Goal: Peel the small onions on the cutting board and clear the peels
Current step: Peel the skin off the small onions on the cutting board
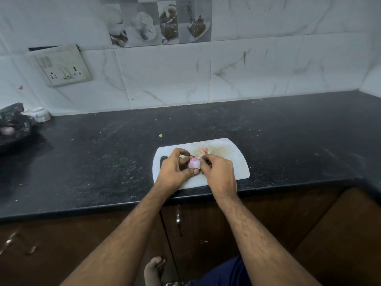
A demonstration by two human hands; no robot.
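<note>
Both hands, left hand (175,168) and right hand (218,172), grip one small onion (194,162) above the cutting board (235,162), mid-peel; next, strip remaining skin

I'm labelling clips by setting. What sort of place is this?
Most likely a home kitchen: a dark stone countertop, a tiled wall with food-picture tiles, and a white cutting board with an onion over it.

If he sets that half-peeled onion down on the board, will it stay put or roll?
The onion looks rounded and glossy where it is peeled, so it would probably roll a little on the flat cutting board. It may also be slippery; both the left hand and right hand pinch it.
</note>
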